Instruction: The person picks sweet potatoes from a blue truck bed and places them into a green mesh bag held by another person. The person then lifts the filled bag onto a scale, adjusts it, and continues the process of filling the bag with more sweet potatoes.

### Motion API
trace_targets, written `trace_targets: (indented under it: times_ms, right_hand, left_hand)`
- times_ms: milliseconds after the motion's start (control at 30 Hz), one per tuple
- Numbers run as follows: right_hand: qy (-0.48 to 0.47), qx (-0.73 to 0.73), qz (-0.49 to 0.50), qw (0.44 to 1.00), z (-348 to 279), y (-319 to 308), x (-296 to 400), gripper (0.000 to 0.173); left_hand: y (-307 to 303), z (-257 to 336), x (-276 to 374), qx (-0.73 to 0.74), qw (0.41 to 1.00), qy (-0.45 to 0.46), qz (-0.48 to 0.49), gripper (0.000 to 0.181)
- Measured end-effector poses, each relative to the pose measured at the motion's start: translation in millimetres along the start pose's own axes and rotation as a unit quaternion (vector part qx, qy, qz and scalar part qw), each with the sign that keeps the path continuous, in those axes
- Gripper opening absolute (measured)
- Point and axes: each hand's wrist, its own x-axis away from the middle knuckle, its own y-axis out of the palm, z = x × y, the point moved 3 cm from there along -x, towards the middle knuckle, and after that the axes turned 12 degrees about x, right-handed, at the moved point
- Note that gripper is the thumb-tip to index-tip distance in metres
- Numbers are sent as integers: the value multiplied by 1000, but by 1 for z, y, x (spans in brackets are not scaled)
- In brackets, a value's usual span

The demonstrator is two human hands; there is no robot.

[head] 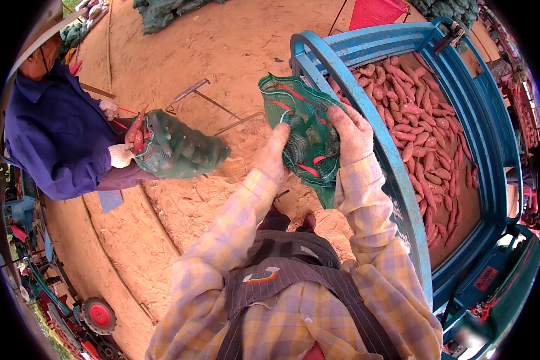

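Observation:
A green mesh sack (312, 121) with a red drawstring hangs bunched between my two gloved hands, in front of my body. My left hand (274, 150) grips its left side, thumb up. On the other side my right hand (352, 132) holds the rim and upper folds. Whether anything lies inside the sack cannot be told. Close to my right arm, sweet potatoes (423, 130) are heaped on the bed of a blue metal cart (364, 105).
At left a person in a blue jacket (58, 130) holds a filled green mesh sack (180, 146) and sweet potatoes. A metal rod frame (207, 96) lies on the dirt ground. Filled sacks (162, 13) stand at the top. A red-hubbed wheel (100, 314) is at lower left.

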Motion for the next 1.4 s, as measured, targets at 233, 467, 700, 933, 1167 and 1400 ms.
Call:
trace_targets:
  times_ms: [233, 467, 700, 933, 1167, 1400]
  right_hand:
    - [27, -110, -4, 994, -4, 30, -33, 30]
    - [126, -82, -60, 987, 79, 62, -55, 37]
    - [177, 71, -254, 948, 107, 116, -72, 37]
    - [199, 135, -498, 833, 108, 198, -71, 41]
    - [140, 247, -553, 783, 137, 205, -99, 63]
    - [3, 504, -447, 739, 107, 236, -162, 74]
  left_hand:
    - [-113, 122, 53, 24, 974, 157, 164, 43]
    - [-184, 127, 131, -14, 953, 125, 274, 37]
    - [-134, 161, 152, -667, 628, 73, 394, 93]
    - [-86, 173, 12, -880, 364, 189, 240, 77]
    - [-207, 210, 19, -541, 781, 119, 290, 25]
    - [-201, 256, 14, -436, 879, 20, 194, 23]
